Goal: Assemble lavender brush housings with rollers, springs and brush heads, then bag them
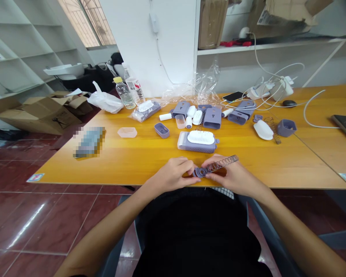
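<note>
Near the front edge of the table, my left hand (175,174) pinches a small purple-grey plastic part (198,172) with round ends. A long metal coil spring (222,163) runs from that part up to the right, and my right hand (233,177) has its thumb and fingers closed around the spring's lower end. Whether the spring is fixed to the plastic part I cannot tell. Just beyond my hands lies a purple-grey case (197,148) with a white bristled oval brush head (201,137) on top.
Several purple-grey housings (212,117) and white pieces lie farther back. On the right are a white shell (263,130), loose springs (272,127) and a purple-grey cup (286,127). A clear tray (127,132) sits left. Bottles (123,92) and tangled cables (272,86) stand behind.
</note>
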The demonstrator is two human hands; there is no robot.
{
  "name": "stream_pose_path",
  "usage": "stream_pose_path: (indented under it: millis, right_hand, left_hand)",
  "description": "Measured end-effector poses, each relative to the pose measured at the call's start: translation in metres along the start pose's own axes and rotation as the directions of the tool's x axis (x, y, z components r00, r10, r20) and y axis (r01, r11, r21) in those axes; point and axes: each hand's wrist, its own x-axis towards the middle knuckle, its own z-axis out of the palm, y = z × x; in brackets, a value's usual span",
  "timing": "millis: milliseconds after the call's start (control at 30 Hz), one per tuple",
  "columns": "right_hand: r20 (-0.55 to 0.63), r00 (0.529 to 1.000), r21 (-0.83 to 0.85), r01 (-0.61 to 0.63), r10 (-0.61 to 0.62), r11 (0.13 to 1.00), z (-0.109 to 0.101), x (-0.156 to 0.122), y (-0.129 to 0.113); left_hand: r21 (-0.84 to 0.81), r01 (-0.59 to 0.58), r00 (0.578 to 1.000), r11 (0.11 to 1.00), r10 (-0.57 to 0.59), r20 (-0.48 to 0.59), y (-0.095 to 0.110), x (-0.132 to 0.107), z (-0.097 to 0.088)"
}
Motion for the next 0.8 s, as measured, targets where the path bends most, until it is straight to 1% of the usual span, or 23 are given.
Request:
stream_pose_path:
  millis: [133, 333, 600, 800]
  right_hand:
    - [0.020, 1.000, -0.017, 0.008, -0.007, 1.000, 0.002, 0.001, -0.002]
    - [0.005, 1.000, -0.023, -0.008, 0.008, 1.000, 0.003, 0.004, -0.009]
    - [-0.064, 0.998, -0.031, 0.009, -0.011, 0.999, 0.013, 0.003, -0.007]
    - [-0.038, 0.999, -0.050, 0.018, -0.020, 0.999, 0.013, 0.002, -0.009]
  left_hand:
    - [0.009, -0.022, 1.000, 1.000, 0.022, -0.002, 0.001, 0.001, 0.000]
    - [0.013, -0.023, 1.000, 1.000, 0.023, 0.002, 0.000, 0.001, 0.000]
    - [0.032, -0.034, 0.999, 0.999, 0.033, 0.008, -0.002, 0.000, 0.000]
    - [0.014, -0.024, 1.000, 1.000, 0.023, 0.010, -0.002, -0.001, 0.001]
